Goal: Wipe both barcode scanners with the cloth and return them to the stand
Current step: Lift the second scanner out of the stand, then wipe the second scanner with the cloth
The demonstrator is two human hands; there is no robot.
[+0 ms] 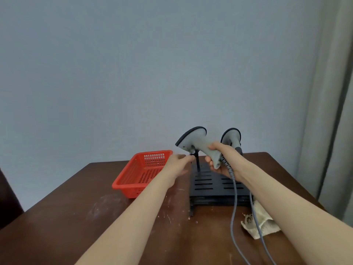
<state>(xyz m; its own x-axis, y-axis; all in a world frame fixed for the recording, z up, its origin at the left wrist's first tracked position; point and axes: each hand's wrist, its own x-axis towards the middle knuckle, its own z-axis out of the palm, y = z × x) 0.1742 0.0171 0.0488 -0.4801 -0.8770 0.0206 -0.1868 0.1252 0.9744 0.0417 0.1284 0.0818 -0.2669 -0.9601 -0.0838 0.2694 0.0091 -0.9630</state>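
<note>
Above stand [208, 180], left post [197, 165]: right hand [219, 159] wraps scanner [193, 140] handle; long axis slants, head up-left, just over post top. Left hand [178, 163] pinches post top, nearer it. Second scanner [231, 136] seated behind. Cloth [267, 224] on worktop [95, 217].

Body in view: two forearms plus hands. Left forearm [133, 203] comes in from 7 o'clock, right forearm [286, 197] from 4 o'clock. Both are bare from wrist to frame edge. Left hand [177, 163] and right hand [223, 153] are bare too. Nail detail is too small to tell.
</note>
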